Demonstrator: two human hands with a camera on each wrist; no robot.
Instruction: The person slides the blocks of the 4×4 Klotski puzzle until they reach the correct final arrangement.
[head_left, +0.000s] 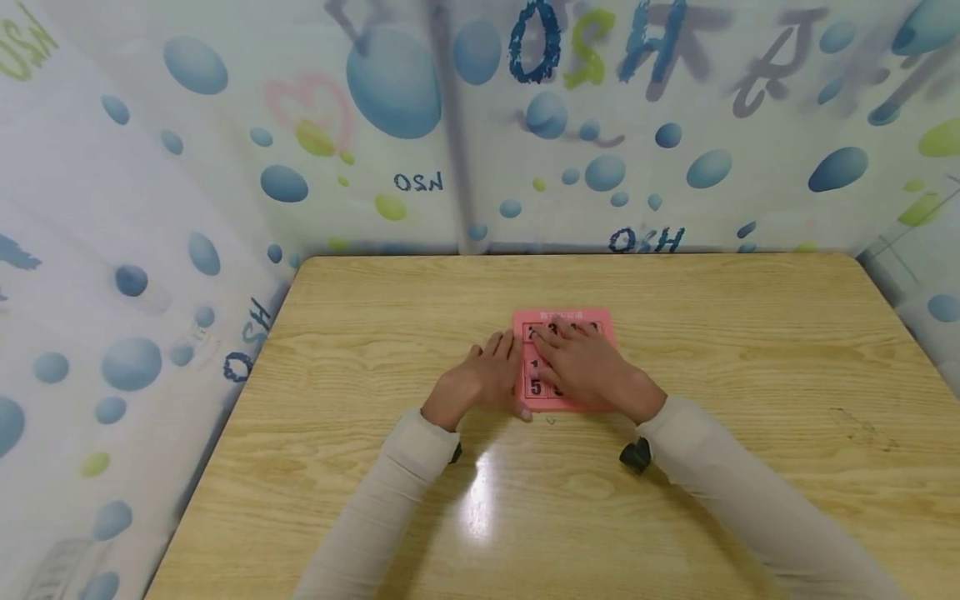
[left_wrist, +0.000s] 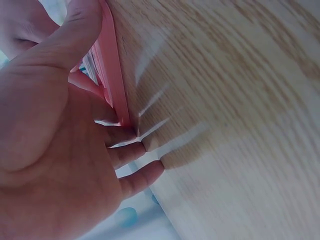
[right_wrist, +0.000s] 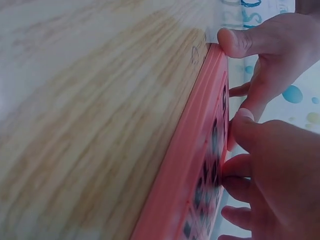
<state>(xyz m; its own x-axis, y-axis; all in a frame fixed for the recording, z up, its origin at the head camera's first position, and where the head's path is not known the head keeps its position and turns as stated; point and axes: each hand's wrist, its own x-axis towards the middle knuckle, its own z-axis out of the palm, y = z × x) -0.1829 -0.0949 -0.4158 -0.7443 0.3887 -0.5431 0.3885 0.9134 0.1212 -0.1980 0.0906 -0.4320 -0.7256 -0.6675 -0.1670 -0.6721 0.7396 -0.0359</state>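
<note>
A pink number sliding puzzle (head_left: pixel 564 314) with black digits on its tiles lies flat on the table. Along its left side rests my left hand (head_left: pixel 489 377), fingers straight and thumb by the near left corner. The left wrist view shows these fingers (left_wrist: pixel 142 178) spread, touching the puzzle's side wall (left_wrist: pixel 116 75) and the tabletop. My right hand (head_left: pixel 588 367) lies over the puzzle's face with extended fingers touching the tiles, hiding many of them. In the right wrist view, the right thumb (right_wrist: pixel 246 131) is also at the tiles.
The wooden table (head_left: pixel 360 333) extends on all sides of the puzzle. Behind and to the left hangs a white curtain (head_left: pixel 495 150) printed with blue and green drops. A small dark device (head_left: pixel 636 456) sits under the right wrist.
</note>
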